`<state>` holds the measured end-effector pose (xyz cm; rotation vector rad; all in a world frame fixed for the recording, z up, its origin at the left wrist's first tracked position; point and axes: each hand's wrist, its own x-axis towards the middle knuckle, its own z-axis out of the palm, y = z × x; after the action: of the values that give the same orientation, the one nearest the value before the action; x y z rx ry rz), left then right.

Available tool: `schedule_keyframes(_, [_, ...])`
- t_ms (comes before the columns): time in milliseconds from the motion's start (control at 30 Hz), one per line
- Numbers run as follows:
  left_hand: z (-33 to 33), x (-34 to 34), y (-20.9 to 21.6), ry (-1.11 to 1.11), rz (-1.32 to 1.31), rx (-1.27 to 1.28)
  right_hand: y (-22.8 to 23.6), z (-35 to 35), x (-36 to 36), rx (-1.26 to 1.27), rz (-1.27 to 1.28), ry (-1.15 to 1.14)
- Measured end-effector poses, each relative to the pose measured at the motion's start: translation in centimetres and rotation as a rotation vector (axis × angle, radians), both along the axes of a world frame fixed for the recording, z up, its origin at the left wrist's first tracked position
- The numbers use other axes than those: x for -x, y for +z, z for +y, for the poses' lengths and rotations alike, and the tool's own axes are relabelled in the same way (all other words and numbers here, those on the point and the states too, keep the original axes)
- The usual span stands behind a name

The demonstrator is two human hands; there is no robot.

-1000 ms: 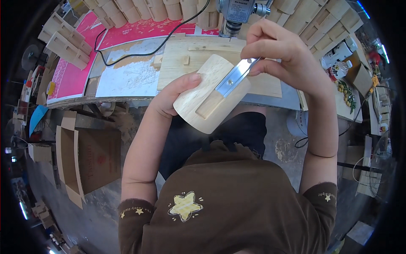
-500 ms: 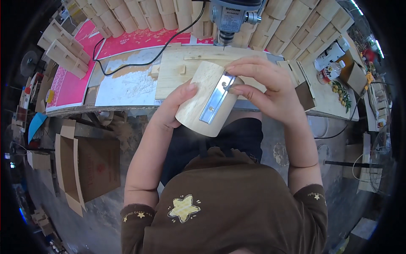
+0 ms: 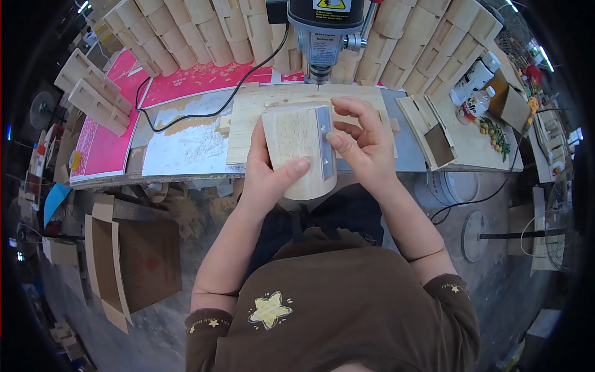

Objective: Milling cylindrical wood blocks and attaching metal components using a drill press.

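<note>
Left hand [image 3: 268, 177] wrapped around a pale rounded wooden block [image 3: 297, 149], thumb across its face, right hand [image 3: 362, 149] half-curled, fingertips pressing a metal strip [image 3: 325, 142] on the block's right edge, block above the workbench [image 3: 409, 155] edge, below the drill press [image 3: 323, 31]

Both forearms are coming up from the near edge and are meeting in the middle. The left hand [image 3: 268, 177] is gripping from the left side, with the thumb lying across the near face and the fingers hidden behind. The right hand [image 3: 365, 146] is resting at the right side, its fingers bent and the fingertips [image 3: 334, 141] pressing leftward.
</note>
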<state>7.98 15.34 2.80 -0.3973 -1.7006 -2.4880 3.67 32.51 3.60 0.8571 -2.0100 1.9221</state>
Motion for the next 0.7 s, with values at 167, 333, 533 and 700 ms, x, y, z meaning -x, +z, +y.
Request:
schedule_keyframes(167, [0.4,0.0,0.1,0.072,0.048,0.014,0.1,-0.5,-0.4,0.028,-0.039,0.038])
schedule_keyframes(333, [1.0,-0.1,0.5,0.154,0.101,0.032,0.8,-0.6,-0.8,0.028,0.017,0.046])
schedule_keyframes(533, [1.2,0.1,-0.1,0.307,0.236,0.116,1.2,-1.4,-1.8,-0.038,0.18,0.045])
schedule_keyframes(700, [1.2,0.3,-0.5,0.345,0.233,0.081,1.8,-1.7,-2.6,-0.103,0.246,0.013])
